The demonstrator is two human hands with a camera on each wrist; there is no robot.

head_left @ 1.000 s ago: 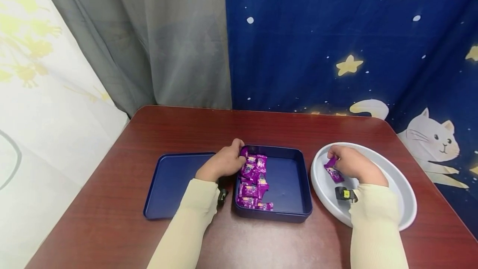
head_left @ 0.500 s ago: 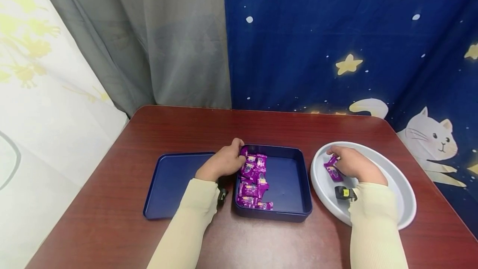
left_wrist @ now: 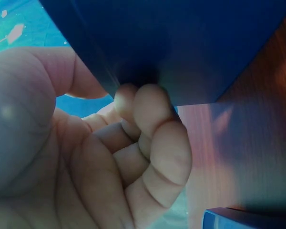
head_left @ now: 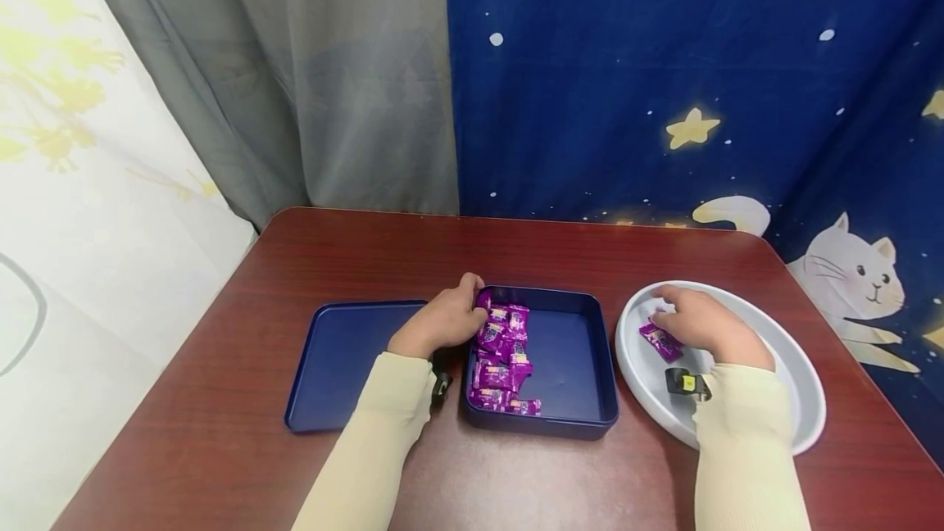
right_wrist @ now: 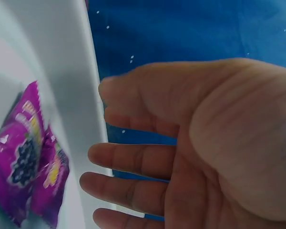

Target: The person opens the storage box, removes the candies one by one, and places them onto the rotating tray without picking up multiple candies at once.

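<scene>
My left hand [head_left: 442, 322] grips the left wall of a dark blue box [head_left: 568, 359], thumb at the rim; in the left wrist view its curled fingertips [left_wrist: 150, 107] press the outer side. Purple wrapped candies [head_left: 496, 375], several of them, lie along the box's left side. Over a round white tray [head_left: 800, 383] on the right hovers my right hand [head_left: 711, 326], holding nothing. Just below and left of it lie two purple candy packets [head_left: 661, 342]. In the right wrist view those candy packets [right_wrist: 19, 157], printed with dark grapes, are apart from its nearly straight fingers [right_wrist: 128, 188].
A flat dark blue lid [head_left: 342, 367] lies left of the box, partly under my left forearm. All stand on a reddish-brown wooden table [head_left: 383, 252]. Behind the table hang a grey curtain [head_left: 376, 88] and a blue star-patterned curtain [head_left: 575, 88].
My right hand's fingers have loosened and lifted from the candy packet at their tips, which now lies on the tray against the other one. The left hand and box stay put.
</scene>
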